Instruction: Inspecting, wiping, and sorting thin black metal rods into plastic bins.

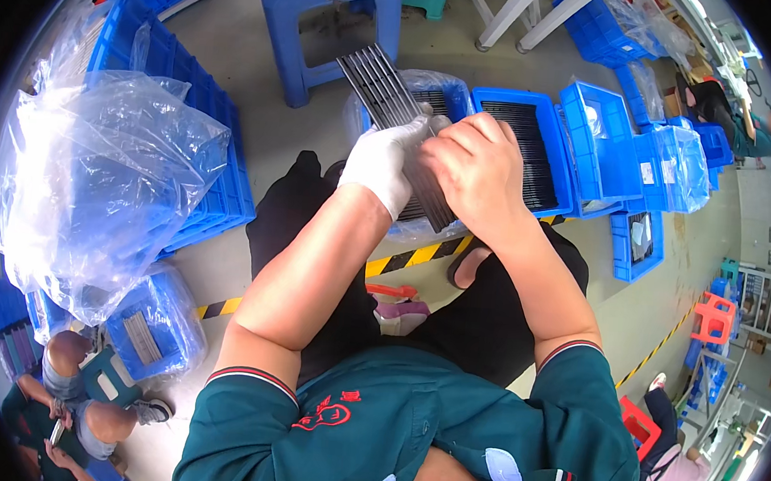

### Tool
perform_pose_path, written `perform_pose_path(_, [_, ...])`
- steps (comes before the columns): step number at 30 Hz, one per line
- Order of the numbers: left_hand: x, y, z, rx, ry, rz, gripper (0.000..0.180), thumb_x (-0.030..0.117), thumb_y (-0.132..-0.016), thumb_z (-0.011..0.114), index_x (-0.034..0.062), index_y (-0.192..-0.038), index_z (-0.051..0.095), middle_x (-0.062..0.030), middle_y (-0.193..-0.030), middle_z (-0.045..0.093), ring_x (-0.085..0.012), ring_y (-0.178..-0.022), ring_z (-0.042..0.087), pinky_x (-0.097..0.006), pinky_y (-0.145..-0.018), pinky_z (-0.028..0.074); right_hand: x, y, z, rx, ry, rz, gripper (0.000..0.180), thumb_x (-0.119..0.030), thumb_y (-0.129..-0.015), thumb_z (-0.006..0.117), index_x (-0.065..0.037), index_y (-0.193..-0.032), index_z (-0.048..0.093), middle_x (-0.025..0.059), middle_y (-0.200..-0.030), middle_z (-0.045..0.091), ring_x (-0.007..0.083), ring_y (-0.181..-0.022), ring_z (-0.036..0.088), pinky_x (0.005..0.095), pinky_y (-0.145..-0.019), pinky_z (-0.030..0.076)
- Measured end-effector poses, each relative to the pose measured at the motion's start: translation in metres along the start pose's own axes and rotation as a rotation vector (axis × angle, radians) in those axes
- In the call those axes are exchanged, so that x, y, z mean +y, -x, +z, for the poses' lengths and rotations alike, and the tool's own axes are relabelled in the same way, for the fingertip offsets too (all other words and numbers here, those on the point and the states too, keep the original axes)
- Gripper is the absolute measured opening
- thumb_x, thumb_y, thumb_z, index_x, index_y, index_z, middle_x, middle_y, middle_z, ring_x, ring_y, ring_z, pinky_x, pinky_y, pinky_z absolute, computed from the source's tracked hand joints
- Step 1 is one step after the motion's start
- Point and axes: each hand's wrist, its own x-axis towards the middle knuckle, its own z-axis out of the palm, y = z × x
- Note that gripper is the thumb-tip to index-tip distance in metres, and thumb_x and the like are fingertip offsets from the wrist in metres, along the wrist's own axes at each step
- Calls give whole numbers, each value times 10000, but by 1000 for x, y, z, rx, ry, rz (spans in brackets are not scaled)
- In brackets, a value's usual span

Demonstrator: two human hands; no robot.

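Left hand (380,161), in a white glove, grips the bundle of thin dark metal strips (393,107) from beneath, steadying it | bare right hand (478,168) clasps the near end, keeping strips aligned | bundle held above lap, over blue tray (566,159) of similar strips.

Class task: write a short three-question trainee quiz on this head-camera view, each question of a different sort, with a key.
1. True or false: the left hand wears a white glove.
2. What do both hands grip? A) a fanned bundle of thin dark metal rods B) a plastic bag C) a stool
3. Fill in: the blue tray just beyond the right hand holds dark ____.

Key: 1 true; 2 A; 3 rods. The right hand is bare, and both hands close on the bundle.
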Motion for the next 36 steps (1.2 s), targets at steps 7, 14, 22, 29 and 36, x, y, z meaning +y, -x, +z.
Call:
perform_pose_path(7, [4, 1, 2, -26, 36, -35, 143, 86, -941, 557, 19, -1056, 608, -126, -965, 653, -245, -849, 634, -353, -747, 524, 0, -7, -12, 109, -69, 44, 118, -125, -679, 762, -101, -768, 688, 6, -783, 632, 217, -784, 575, 348, -695, 466])
perform_pose_path(14, [4, -3, 0, -31, 84, -62, 153, 95, -942, 559, 19, -1065, 609, -121, -990, 651, -247, -878, 635, -360, -775, 530, 8, -2, -1, 49, -310, 248, 115, -64, -694, 773, -64, -783, 700, 43, -772, 658, 222, -757, 573, 325, -704, 470])
perform_pose_path(22, [2, -5, -4, -59, 53, -41, 149, 73, -933, 570, 11, -1062, 609, -131, -981, 649, -250, -883, 636, -357, -790, 526, -1, -5, -6, 9, -118, 33, 104, -141, -695, 750, -105, -777, 698, -6, -821, 632, 213, -833, 573, 355, -731, 460])
perform_pose_path(29, [3, -2, 0, -89, 49, -38, 136, 81, -937, 570, 14, -1047, 616, -119, -971, 654, -233, -865, 637, -343, -777, 525, 5, -4, -4, 52, -125, 63, 134, -144, -667, 771, -100, -768, 695, 7, -800, 634, 216, -805, 572, 345, -700, 468])
perform_pose_path(36, [4, -3, 0, -92, 134, -82, 136, 84, -946, 548, 23, -1050, 612, -126, -978, 661, -247, -889, 637, -365, -803, 527, 5, -4, -2, 79, -322, 242, 138, -113, -668, 784, -78, -775, 706, 44, -774, 651, 232, -765, 578, 333, -692, 482])
